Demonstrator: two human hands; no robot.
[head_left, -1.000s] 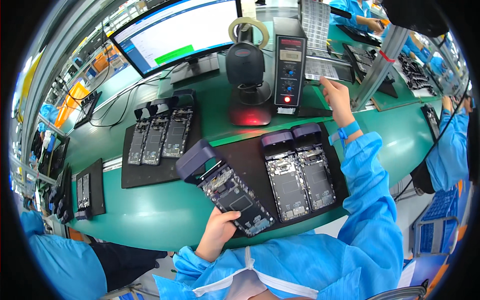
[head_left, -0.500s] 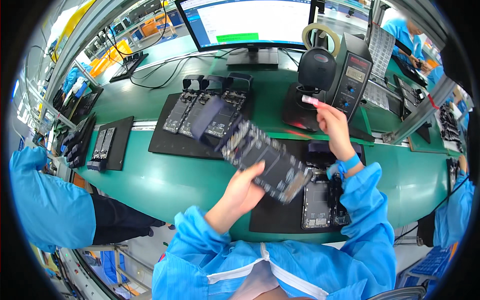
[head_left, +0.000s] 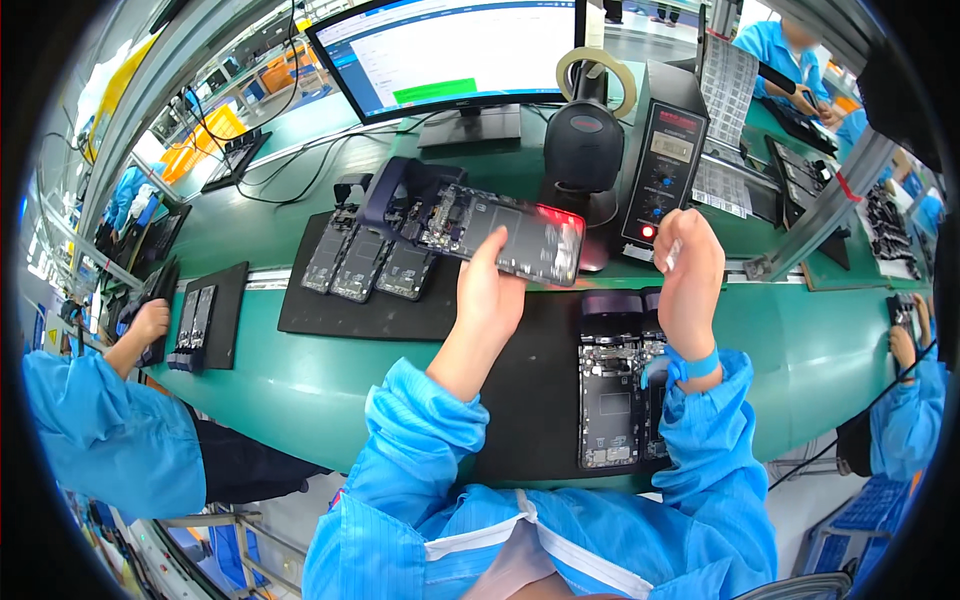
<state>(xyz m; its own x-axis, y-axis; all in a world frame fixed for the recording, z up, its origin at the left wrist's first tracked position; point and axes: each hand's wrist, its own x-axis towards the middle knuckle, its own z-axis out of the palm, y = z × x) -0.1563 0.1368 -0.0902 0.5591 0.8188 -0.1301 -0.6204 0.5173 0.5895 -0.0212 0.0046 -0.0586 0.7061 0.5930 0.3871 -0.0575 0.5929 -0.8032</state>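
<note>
A long dark circuit board lies across my left hand, gripped with the thumb on top. Its left end carries a dark purple loop-shaped bracket. The right end is under the black barcode scanner, and red light falls on its edge. My right hand is raised in front of the black control box, fingers curled. Between them shows a small whitish piece, mostly hidden. Below that hand, more circuit boards with brackets rest on a black mat.
Several boards sit on another black mat at left. A monitor stands behind, with cables on the green bench. A tape roll hangs by the scanner. A metal post rises at right. Co-workers sit on both sides.
My left hand has raised the circuit board and brought its right end under the scanner. My right hand has drawn back from the scanner and turned. The view has shifted slightly.
</note>
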